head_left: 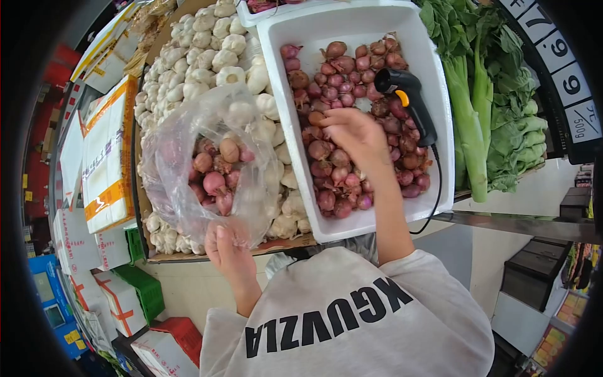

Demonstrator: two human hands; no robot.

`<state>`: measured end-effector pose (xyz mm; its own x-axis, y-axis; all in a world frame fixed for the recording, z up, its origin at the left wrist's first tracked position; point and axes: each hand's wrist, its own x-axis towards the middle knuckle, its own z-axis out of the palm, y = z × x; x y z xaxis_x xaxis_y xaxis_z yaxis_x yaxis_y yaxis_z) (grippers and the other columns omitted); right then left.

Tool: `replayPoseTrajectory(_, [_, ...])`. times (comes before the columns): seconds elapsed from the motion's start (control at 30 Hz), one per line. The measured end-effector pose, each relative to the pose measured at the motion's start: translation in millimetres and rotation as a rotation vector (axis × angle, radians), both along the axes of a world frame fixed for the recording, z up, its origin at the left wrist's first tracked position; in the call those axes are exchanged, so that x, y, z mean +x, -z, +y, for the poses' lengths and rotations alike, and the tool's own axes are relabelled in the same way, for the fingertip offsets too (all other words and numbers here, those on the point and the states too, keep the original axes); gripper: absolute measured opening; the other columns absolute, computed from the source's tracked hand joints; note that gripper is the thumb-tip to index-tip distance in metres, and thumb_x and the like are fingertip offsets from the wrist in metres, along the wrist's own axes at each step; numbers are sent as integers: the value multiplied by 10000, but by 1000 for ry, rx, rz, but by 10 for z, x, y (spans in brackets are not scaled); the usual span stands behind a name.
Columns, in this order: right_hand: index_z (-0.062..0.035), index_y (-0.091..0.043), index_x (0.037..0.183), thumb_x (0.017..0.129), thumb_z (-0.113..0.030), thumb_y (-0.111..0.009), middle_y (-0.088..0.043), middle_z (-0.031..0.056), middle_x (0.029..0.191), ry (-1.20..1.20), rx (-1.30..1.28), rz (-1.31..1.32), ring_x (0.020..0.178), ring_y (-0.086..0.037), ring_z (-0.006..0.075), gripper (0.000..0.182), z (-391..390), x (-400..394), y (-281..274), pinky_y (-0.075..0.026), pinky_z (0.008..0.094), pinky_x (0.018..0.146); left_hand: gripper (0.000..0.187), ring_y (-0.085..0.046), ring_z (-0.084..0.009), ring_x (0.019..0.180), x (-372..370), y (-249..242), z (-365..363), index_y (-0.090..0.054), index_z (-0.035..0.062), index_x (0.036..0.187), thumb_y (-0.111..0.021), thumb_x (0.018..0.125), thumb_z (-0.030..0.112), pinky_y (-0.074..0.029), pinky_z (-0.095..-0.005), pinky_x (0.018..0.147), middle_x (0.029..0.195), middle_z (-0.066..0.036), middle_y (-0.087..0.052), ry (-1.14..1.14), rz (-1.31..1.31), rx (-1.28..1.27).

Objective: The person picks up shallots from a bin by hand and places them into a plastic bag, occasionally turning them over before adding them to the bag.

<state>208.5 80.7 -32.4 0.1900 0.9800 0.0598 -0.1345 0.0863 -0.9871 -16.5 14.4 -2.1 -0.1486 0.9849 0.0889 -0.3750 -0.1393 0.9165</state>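
Observation:
My left hand (231, 256) pinches the near edge of a clear plastic bag (169, 157), which lies open on the heap of garlic (188, 56). Several red shallots (215, 183) are inside the bag. Over the white foam box (276, 81) of loose shallots (333, 169), my right hand (358, 135) has its fingers closed on a small brown shallot (316, 118). A black handheld scanner (411, 107) with an orange trigger lies on the shallots, to the right of my right hand.
Leafy green vegetables (477, 119) lie right of the foam box, beside a price sign (559, 63). The scanner's cable (438, 195) hangs over the box's near right edge. White boxes with orange tape (110, 157) stand left of the garlic.

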Motion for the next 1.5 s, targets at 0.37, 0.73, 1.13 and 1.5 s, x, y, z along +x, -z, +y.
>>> replayPoseTrajectory(0.37, [7, -536, 885, 660, -26, -579, -548, 140, 795, 175, -198, -729, 674, -558, 248, 231, -515, 618, 196, -444, 314, 624, 227, -296, -61, 514, 111, -49, 5, -353, 76, 641, -427, 846, 137, -227, -209, 461, 588, 19, -351, -187, -24, -142])
replayPoseTrajectory(0.73, [-46, -515, 903, 607, -57, -619, -516, 125, 850, 155, -337, -1198, 808, -512, 293, 314, -608, 378, 281, -425, 345, 699, 239, -292, -69, 498, -2, 3, 15, -334, 81, 636, -432, 844, 142, -224, -212, 449, 571, 17, -324, 51, -47, -16])
replayPoseTrajectory(1.13, [20, -458, 1049, 707, -12, -599, -525, 118, 997, -239, -19, 203, 844, -521, 147, 372, -528, 130, -62, -456, 249, 700, 219, -292, -62, 504, -41, 14, -29, -346, 80, 641, -423, 839, 131, -224, -208, 449, 574, 20, -332, 18, -38, -74])
replayPoseTrajectory(1.5, [3, -439, 1063, 729, -42, -575, -511, 106, 1005, -488, -153, 252, 873, -530, 142, 364, -211, -603, -344, -455, 228, 655, 200, -306, -69, 521, -99, 31, -71, -360, 69, 661, -420, 844, 123, -244, -210, 459, 599, 10, -364, 101, -56, -49])
